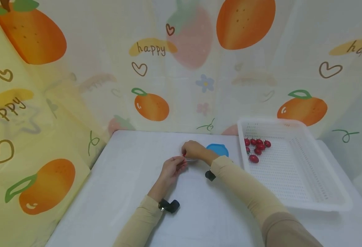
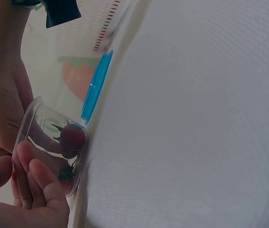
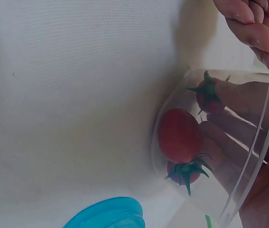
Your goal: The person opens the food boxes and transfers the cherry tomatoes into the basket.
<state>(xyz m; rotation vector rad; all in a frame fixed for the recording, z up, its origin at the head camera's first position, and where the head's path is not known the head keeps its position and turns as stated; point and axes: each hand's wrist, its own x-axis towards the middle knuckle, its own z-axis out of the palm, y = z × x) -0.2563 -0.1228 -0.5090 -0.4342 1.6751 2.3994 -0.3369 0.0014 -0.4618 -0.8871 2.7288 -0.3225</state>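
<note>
A clear plastic cup [image 3: 248,190] stands on the table; in the head view the hands mostly cover it. My left hand [image 1: 171,168] pinches its rim at the near left side. From above, my right hand [image 1: 195,150] reaches into the cup, its fingers around a small cherry tomato [image 3: 209,97] with a green stem. Against the cup's bottom lie a larger cherry tomato [image 3: 179,135] and another with a green calyx [image 3: 184,173]. In the left wrist view, a dark red tomato [image 2: 72,137] shows through the wall.
A blue lid [image 1: 218,149] lies just right of the cup. Farther right, a white perforated plastic basket [image 1: 292,164] has several cherry tomatoes [image 1: 260,146] grouped at its left side. Behind the table [image 1: 122,192] hangs a fruit-printed curtain [image 1: 106,51].
</note>
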